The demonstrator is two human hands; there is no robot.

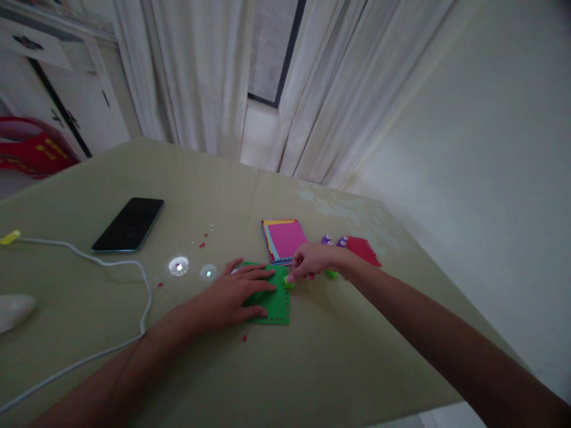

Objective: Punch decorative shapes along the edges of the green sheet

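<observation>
My left hand (243, 291) lies with fingers spread on a green sheet (279, 309), holding it flat against the table. Rows of small punched marks run along the sheet's right and bottom edges. At the right edge, my right hand (307, 261) is closed with its thumb on a small lime-green craft punch (288, 283), mostly hidden by the fingers. Just behind lies a stack of coloured sheets (288, 238), pink on top. Beyond my right wrist are a red sheet (363, 250) with a marked edge and purple pieces with googly eyes (342, 241).
A black phone or tablet (129, 224) lies at the left. A white cable (145, 285) curves across the table near a white mouse-like object (15, 312). Small clear discs (178, 266) and several red bits (203, 244) are scattered about. Curtains (191, 77) hang behind.
</observation>
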